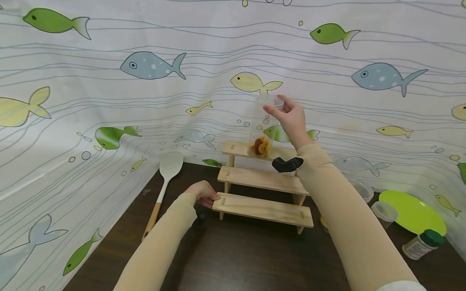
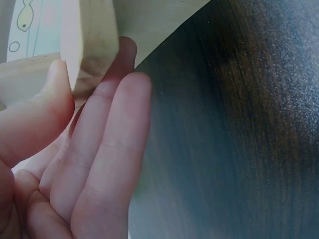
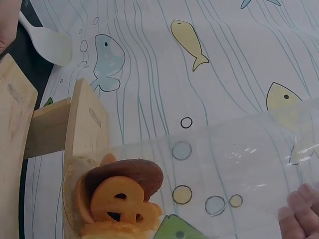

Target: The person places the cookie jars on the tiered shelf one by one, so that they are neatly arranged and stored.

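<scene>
A wooden three-step rack [image 1: 263, 208] stands on the dark table. My left hand [image 1: 204, 193] pinches the left end of its lowest step between thumb and fingers; the left wrist view shows the board's end [image 2: 92, 45] in that grip. With my right hand [image 1: 292, 121] I hold a tall clear container [image 1: 259, 123] near its top. Brown and yellow face-shaped cookies [image 3: 119, 199] lie in its bottom. The container's base is at the left part of the top step [image 1: 234, 148], and it leans slightly to the right at the top.
Left of the rack lies a white turner [image 1: 170, 165] with a wooden handle. At the right are a lime-green plate [image 1: 411, 210], a green-capped jar [image 1: 422, 244] and a clear cup [image 1: 385, 212]. Behind hangs fish-print cloth [image 1: 204, 24]. My right forearm partly hides more clear containers [image 1: 364, 190].
</scene>
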Tool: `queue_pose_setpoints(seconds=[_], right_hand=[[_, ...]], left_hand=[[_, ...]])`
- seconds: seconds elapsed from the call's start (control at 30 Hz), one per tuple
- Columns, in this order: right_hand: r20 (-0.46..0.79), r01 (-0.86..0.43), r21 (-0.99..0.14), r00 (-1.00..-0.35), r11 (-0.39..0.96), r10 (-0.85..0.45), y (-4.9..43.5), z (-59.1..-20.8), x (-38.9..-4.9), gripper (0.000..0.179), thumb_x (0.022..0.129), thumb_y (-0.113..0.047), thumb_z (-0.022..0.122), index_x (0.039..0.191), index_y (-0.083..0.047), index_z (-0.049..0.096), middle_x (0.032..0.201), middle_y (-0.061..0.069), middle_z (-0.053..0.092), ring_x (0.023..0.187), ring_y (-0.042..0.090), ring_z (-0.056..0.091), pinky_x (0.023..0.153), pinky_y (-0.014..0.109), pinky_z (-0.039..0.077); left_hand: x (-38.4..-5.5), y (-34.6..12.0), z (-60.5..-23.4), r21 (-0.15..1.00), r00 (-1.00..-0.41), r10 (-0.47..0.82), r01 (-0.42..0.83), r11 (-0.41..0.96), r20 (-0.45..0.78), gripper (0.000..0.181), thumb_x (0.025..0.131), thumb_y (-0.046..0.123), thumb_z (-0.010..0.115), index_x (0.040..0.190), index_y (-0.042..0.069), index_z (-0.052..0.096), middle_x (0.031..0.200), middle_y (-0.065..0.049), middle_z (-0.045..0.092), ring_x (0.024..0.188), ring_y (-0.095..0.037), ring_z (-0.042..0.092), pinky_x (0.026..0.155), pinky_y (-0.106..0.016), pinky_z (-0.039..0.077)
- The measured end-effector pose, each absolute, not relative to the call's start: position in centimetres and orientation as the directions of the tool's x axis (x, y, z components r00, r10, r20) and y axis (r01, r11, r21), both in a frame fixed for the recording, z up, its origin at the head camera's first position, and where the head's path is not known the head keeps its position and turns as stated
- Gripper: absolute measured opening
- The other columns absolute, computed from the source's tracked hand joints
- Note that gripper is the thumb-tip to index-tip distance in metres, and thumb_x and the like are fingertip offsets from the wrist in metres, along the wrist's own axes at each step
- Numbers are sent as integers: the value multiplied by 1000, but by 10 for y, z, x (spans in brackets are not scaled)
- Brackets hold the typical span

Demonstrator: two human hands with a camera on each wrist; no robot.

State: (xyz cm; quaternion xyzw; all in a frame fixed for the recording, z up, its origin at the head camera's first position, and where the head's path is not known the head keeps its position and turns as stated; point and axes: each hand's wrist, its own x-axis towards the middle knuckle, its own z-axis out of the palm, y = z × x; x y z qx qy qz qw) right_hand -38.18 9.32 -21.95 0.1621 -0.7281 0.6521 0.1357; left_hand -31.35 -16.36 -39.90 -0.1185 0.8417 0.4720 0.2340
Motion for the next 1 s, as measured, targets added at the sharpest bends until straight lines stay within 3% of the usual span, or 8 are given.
queue_pose_setpoints(seconds=[0.67, 1.0], right_hand=[[422, -426, -857, -903, 289, -82, 89, -221, -380, 84, 81, -45, 72, 148, -13, 33, 141, 6, 49, 111, 13, 54, 102, 29, 45], [412, -426, -861, -905, 276, -110, 92, -223, -379, 84, 82, -43, 72, 149, -13, 30, 149, 6, 39, 131, 16, 44, 108, 30, 39]], left_hand=[[-314, -164, -400, 750, -860, 27, -429, 503, -510, 24, 88, 8, 67, 104, -10, 65, 77, -12, 69, 67, -17, 68, 69, -34, 60], [-313, -164, -400, 751, -859, 30, -430, 501, -512, 25, 88, 8, 67, 105, -10, 66, 75, -11, 69, 64, -16, 67, 71, -35, 60]])
